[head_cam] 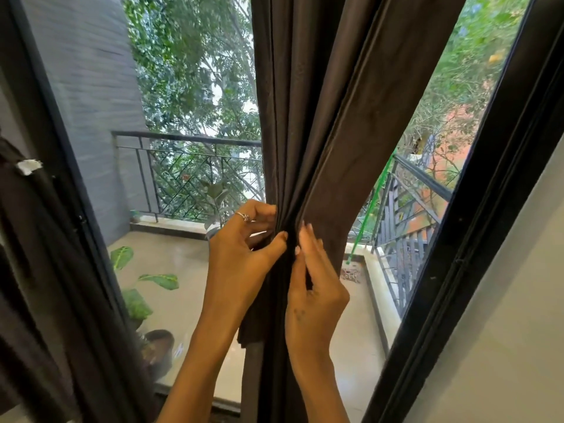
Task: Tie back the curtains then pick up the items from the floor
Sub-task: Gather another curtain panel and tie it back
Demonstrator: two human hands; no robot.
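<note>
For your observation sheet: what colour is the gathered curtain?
Dark brown curtain, plain, clearest in the head view.

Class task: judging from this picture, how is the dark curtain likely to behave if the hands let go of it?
The curtain looks floppy: it bunches into soft folds where the left hand and right hand pinch it. Released, it would probably spread again. It seems fairly light, hanging loosely.

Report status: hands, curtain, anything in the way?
Both hands on task: left hand and right hand pinch the bunched dark curtain at mid-height. No tie-back visible. Nothing in the way; floor items out of view.
</note>
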